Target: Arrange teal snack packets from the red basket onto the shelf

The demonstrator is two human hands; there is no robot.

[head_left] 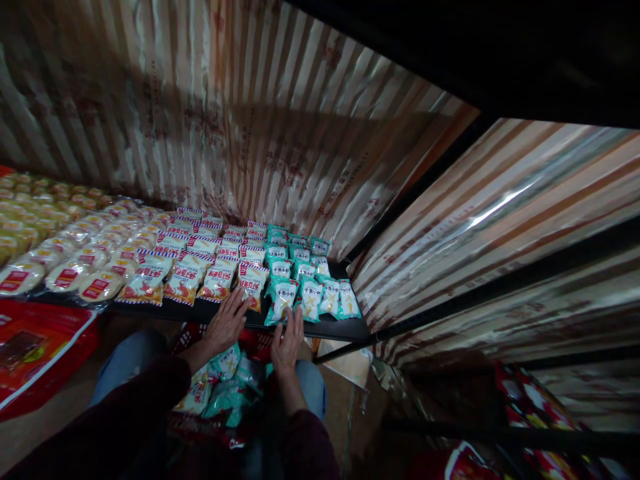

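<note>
Rows of small snack packets lie on a dark shelf (pixel 330 328). Teal packets (pixel 300 273) fill the right end, red-and-white packets (pixel 200 267) lie to their left. My left hand (pixel 227 321) lies flat with fingers spread on the front edge of the shelf, touching the nearest red-and-white packet (pixel 253 283). My right hand (pixel 287 340) is open, fingers stretched, its tips against the front teal packet (pixel 281 299). More teal packets (pixel 227 390) are heaped in my lap, between my forearms.
Round pale packets with red labels (pixel 70 267) cover the shelf's left part. Striped foil sheeting (pixel 225 120) lines the wall behind and to the right. A red bag (pixel 40 347) sits at lower left. Dark shelf rails (pixel 450 433) run at lower right.
</note>
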